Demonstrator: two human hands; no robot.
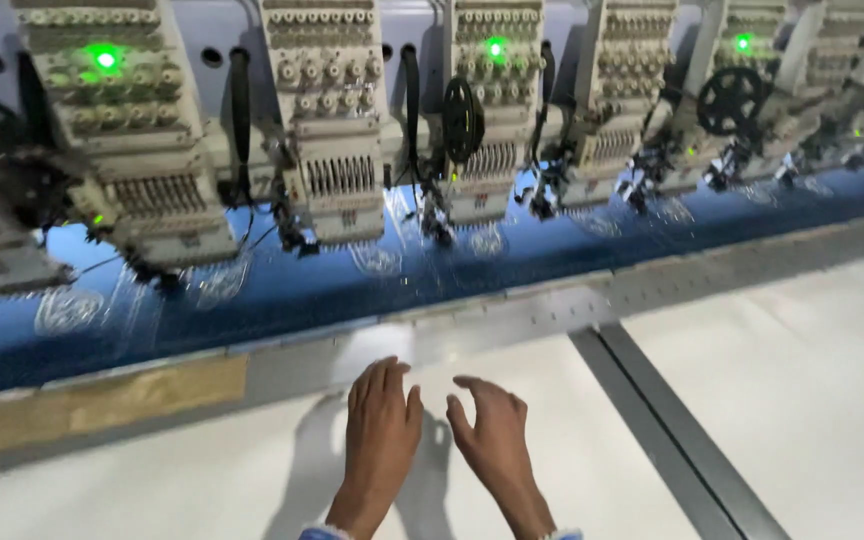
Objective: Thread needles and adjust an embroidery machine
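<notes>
My left hand (380, 435) and my right hand (492, 435) hover side by side over the white machine table (202, 480), both empty with fingers slightly spread and pointing away from me. Beyond them runs a grey metal frame rail (512, 320). Behind the rail lies a long strip of blue fabric (282, 295) with pale embroidered motifs (67, 310). A row of cream embroidery machine heads (337, 150) stands above the fabric, with their needles down near the cloth.
Green indicator lights (104, 59) glow on some heads. Black round wheels (463, 118) hang on several heads. A brown tape strip (102, 400) covers the rail at left. A dark grey slot (672, 430) crosses the table at right.
</notes>
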